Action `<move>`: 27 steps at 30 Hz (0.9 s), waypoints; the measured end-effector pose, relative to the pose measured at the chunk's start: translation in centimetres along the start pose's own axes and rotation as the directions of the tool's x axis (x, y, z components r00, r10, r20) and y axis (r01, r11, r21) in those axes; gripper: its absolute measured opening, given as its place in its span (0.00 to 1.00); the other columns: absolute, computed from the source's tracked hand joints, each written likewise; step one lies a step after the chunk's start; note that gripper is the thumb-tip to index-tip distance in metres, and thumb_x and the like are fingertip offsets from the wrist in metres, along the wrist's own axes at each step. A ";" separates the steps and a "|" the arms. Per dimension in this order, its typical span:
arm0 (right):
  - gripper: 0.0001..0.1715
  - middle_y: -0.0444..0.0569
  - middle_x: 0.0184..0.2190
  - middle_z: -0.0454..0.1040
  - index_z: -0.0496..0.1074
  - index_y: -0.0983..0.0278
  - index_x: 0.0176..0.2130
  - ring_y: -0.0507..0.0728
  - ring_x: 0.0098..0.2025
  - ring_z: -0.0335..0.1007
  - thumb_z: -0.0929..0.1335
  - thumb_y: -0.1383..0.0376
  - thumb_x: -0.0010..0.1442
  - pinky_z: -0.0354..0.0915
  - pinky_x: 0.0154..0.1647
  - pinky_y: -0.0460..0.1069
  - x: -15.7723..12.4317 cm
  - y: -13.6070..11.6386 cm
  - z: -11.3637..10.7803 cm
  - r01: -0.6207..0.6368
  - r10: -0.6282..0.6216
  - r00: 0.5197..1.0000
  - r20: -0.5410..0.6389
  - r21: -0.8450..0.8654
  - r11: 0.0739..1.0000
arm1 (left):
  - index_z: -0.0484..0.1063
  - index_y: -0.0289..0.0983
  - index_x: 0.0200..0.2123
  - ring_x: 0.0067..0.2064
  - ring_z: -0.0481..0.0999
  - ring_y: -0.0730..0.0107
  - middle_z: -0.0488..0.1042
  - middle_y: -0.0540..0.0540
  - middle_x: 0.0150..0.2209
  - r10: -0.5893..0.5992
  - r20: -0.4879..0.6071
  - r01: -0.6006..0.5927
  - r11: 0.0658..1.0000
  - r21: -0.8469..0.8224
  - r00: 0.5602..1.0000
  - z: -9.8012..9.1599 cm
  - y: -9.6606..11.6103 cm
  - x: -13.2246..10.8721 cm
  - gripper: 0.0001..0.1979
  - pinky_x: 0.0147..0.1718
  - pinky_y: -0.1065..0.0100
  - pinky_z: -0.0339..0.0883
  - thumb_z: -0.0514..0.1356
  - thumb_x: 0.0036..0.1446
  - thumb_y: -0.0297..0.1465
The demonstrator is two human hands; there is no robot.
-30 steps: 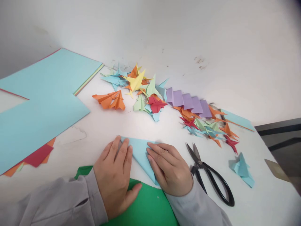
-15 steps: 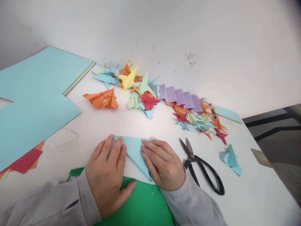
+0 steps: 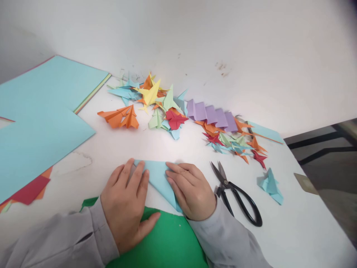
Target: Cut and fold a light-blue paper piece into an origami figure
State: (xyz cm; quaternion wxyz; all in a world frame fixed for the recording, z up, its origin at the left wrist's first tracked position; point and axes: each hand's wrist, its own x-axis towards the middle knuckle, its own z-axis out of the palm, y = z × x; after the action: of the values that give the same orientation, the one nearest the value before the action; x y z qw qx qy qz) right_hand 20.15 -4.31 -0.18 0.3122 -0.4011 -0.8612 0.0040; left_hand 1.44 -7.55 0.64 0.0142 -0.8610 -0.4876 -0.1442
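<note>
A light blue sheet of paper [image 3: 158,176], folded to a triangular shape, lies flat at the table's front edge. On its left corner rest the fingertips of my left hand [image 3: 126,204], spread with the thumb apart. My right hand [image 3: 195,191] lies over the paper's right side, its fingers stretched out and close together, hiding part of that edge. Neither hand grips anything. Just right of my right hand are black-handled scissors [image 3: 227,184], blades slightly apart. Beyond them sits a folded light blue paper piece [image 3: 270,186].
Large blue sheets [image 3: 52,89] are stacked at the left. Several folded paper planes [image 3: 150,95] are heaped along the wall, near a pleated purple paper strip [image 3: 210,114] and an orange folded piece [image 3: 119,117]. Green material [image 3: 167,238] shows below the front edge.
The view has shifted slightly, so the objects at right appear a little further left. Both hands stay on the blue paper in nearly the same pose.
</note>
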 end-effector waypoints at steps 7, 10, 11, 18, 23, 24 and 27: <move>0.12 0.54 0.40 0.75 0.72 0.67 0.40 0.58 0.39 0.68 0.62 0.71 0.57 0.69 0.40 0.55 0.2 0.3 0.0 -0.035 0.034 0.999 0.029 0.031 0.999 | 0.68 0.29 0.49 0.55 0.59 0.42 0.64 0.32 0.54 0.015 0.021 -0.015 1.000 0.011 1.000 0.0 -0.4 0.0 0.33 0.49 0.48 0.55 0.51 0.48 0.49; 0.12 0.54 0.40 0.76 0.72 0.66 0.40 0.57 0.39 0.69 0.63 0.71 0.57 0.69 0.39 0.55 0.2 0.5 0.1 -0.024 0.024 0.999 0.022 0.041 0.999 | 0.66 0.27 0.51 0.56 0.57 0.42 0.62 0.31 0.55 0.021 0.035 -0.022 0.999 0.033 0.999 0.0 -0.3 -0.1 0.35 0.51 0.49 0.53 0.50 0.49 0.49; 0.12 0.54 0.40 0.76 0.72 0.66 0.39 0.57 0.39 0.69 0.63 0.71 0.57 0.69 0.39 0.55 0.2 0.5 0.1 -0.018 0.017 1.000 0.020 0.045 0.999 | 0.65 0.27 0.51 0.57 0.57 0.42 0.61 0.31 0.56 0.022 0.037 -0.023 0.999 0.041 0.999 0.0 -0.3 -0.2 0.35 0.51 0.49 0.52 0.50 0.49 0.49; 0.10 0.55 0.36 0.77 0.72 0.67 0.37 0.57 0.39 0.71 0.63 0.72 0.56 0.69 0.39 0.54 0.2 0.6 0.3 0.046 -0.046 0.999 -0.006 0.047 0.998 | 0.63 0.19 0.51 0.56 0.59 0.44 0.60 0.24 0.54 0.004 0.035 -0.008 0.991 0.136 0.999 -0.1 -0.5 -0.4 0.41 0.55 0.50 0.47 0.47 0.49 0.51; 0.10 0.55 0.36 0.77 0.73 0.68 0.36 0.57 0.38 0.71 0.63 0.72 0.56 0.69 0.38 0.54 0.0 0.8 0.6 0.065 -0.064 0.998 -0.024 0.034 0.997 | 0.64 0.19 0.50 0.54 0.61 0.41 0.62 0.22 0.53 -0.010 0.011 0.009 0.989 0.147 1.000 -0.4 -1.2 -0.3 0.42 0.53 0.50 0.50 0.50 0.47 0.53; 0.10 0.55 0.36 0.77 0.73 0.69 0.37 0.57 0.38 0.71 0.63 0.72 0.56 0.69 0.38 0.54 0.0 0.9 0.6 0.065 -0.065 0.998 -0.023 0.028 0.997 | 0.64 0.18 0.50 0.54 0.61 0.42 0.63 0.22 0.52 0.000 0.014 -0.002 0.989 0.145 1.000 -0.4 -1.3 -0.2 0.42 0.53 0.50 0.50 0.49 0.47 0.53; 0.10 0.54 0.36 0.77 0.73 0.68 0.36 0.56 0.36 0.71 0.63 0.71 0.56 0.69 0.37 0.54 0.0 1.0 0.8 0.065 -0.064 0.997 -0.036 0.022 0.998 | 0.65 0.18 0.49 0.53 0.63 0.43 0.64 0.23 0.51 0.014 0.020 -0.017 0.985 0.171 1.000 -0.7 -1.5 0.0 0.42 0.54 0.49 0.49 0.48 0.47 0.53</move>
State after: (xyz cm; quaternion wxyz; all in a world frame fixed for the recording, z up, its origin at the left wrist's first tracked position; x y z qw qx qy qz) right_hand 20.40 -3.46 -1.06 0.3320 -0.3695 -0.8679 -0.0032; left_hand 0.04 -6.90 1.11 0.0847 -0.8617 -0.4915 -0.0934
